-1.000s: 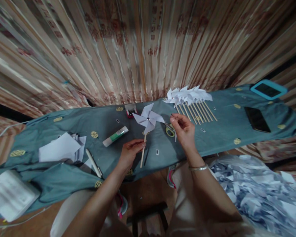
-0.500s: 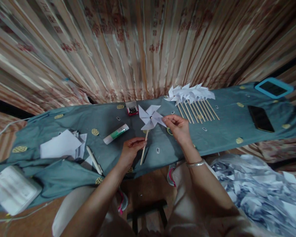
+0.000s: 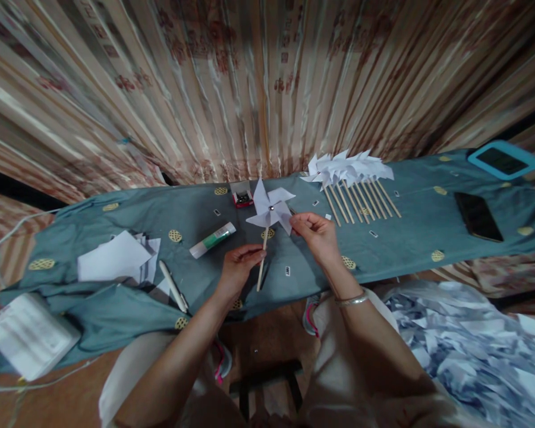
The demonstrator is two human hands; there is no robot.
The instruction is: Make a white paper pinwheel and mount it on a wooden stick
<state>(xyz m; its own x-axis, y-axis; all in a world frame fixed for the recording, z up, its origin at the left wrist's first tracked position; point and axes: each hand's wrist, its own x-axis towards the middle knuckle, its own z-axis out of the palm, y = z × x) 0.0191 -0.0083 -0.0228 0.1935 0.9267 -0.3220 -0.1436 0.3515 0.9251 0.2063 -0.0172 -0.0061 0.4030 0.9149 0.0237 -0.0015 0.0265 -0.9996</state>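
Observation:
My left hand [image 3: 239,268] pinches the wooden stick [image 3: 261,266] of a white paper pinwheel [image 3: 270,208] and holds it upright over the teal cloth [image 3: 396,249]. My right hand [image 3: 316,235] is closed on the pinwheel's right blade tip. Just left of the pinwheel lies a glue stick [image 3: 213,240] with a green label. A small red box [image 3: 241,195] sits behind the pinwheel. Further right, a row of several finished pinwheels [image 3: 354,178] lies flat, sticks pointing toward me.
Loose white paper sheets [image 3: 116,261] and a white pen [image 3: 173,286] lie at the left. A white packet [image 3: 27,334] hangs at the far left edge. A black phone [image 3: 478,216] and a blue-framed tablet [image 3: 503,159] lie at the right. Paper scraps [image 3: 468,351] pile at lower right.
My right hand moved left from beside the scissors to the pinwheel and took hold of a blade tip. The pinwheel head has turned. The left hand kept its grip on the stick.

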